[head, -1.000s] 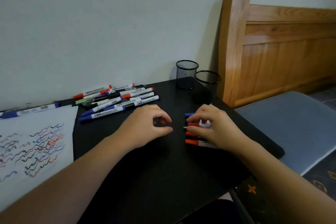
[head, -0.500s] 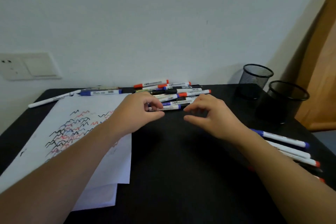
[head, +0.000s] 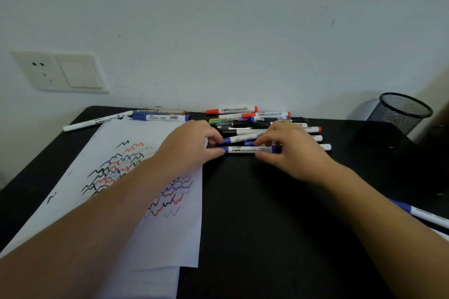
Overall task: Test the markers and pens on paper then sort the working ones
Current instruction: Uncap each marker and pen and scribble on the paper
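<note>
A heap of whiteboard markers (head: 257, 124) with red, blue and black caps lies at the back of the black table (head: 267, 213). At its near edge lies a blue-capped marker (head: 245, 150). My left hand (head: 192, 145) pinches its capped left end and my right hand (head: 289, 150) grips its right part. White paper (head: 150, 233) covered in black, red and blue squiggles lies to the left under my left forearm.
A blue marker (head: 160, 118) and a white pen (head: 97, 122) lie beyond the paper. A black mesh cup (head: 401, 111) stands at the back right. More markers (head: 422, 213) lie at the right edge. A wall socket (head: 60, 71) is on the left.
The view swung left from the sorted markers to the heap. Both hands moved forward to the heap and closed on the nearest blue-capped marker.
</note>
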